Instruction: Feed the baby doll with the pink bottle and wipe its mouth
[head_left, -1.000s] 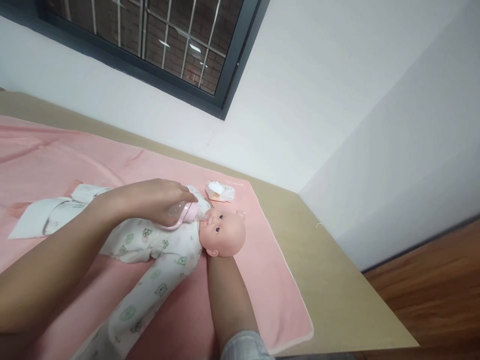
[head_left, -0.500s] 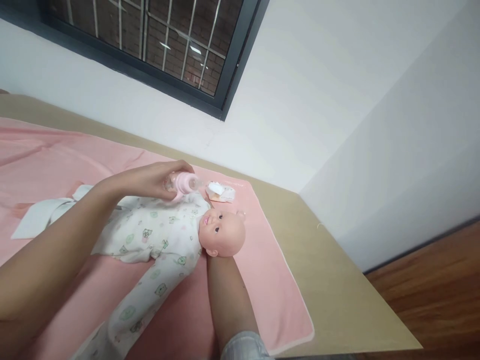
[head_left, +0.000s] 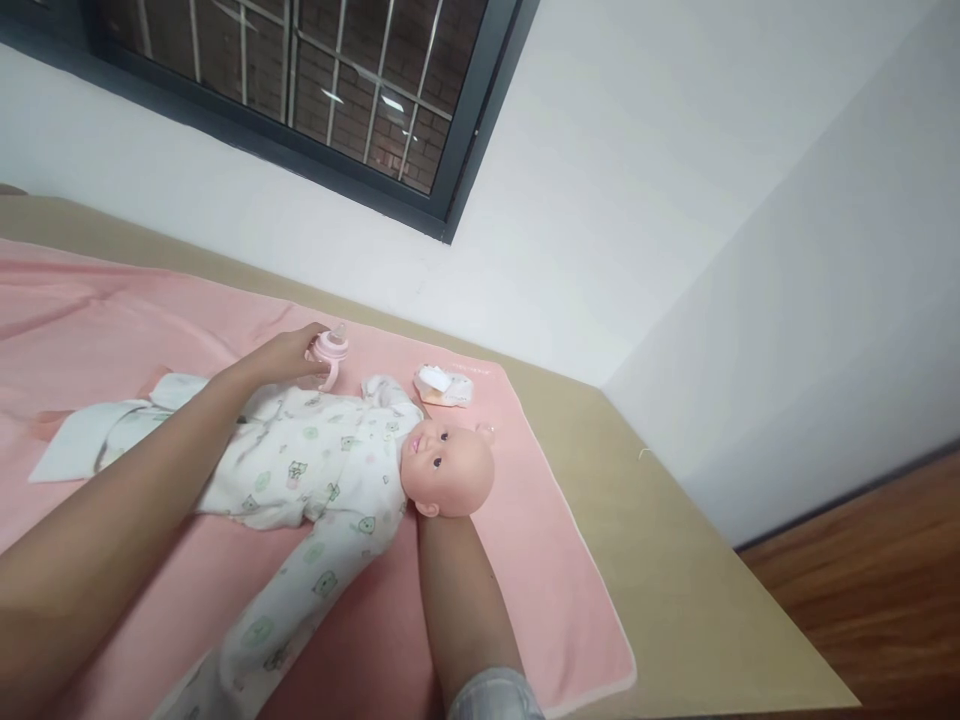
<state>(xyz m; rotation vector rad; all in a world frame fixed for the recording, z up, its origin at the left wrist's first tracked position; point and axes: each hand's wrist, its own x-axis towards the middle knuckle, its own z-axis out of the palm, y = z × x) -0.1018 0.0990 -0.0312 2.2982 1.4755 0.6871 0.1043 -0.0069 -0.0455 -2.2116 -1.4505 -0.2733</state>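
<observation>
My left hand (head_left: 289, 355) is closed round a baby bottle (head_left: 330, 347) with a pink collar, a pink handle and a clear teat. The bottle stands upright beside the torso of a baby doll (head_left: 322, 455), on the far side. The doll lies face up in a white suit with green prints, its bald head (head_left: 454, 468) to the right. My right forearm (head_left: 465, 590) reaches from the bottom edge to beneath the doll's neck and head. The right hand itself is hidden there, so its fingers do not show.
A pink blanket (head_left: 555, 600) covers much of the tan tabletop (head_left: 660, 560). Beyond the doll's head lies a small white printed packet (head_left: 444, 385). A small pinkish thing (head_left: 486, 432) sits by the head. White walls and a barred window (head_left: 375, 110) border the far side.
My left hand has moved left and away from the doll's chest with the bottle, which went from tilted to upright. The doll's far sleeve now shows. My right arm stays under the head.
</observation>
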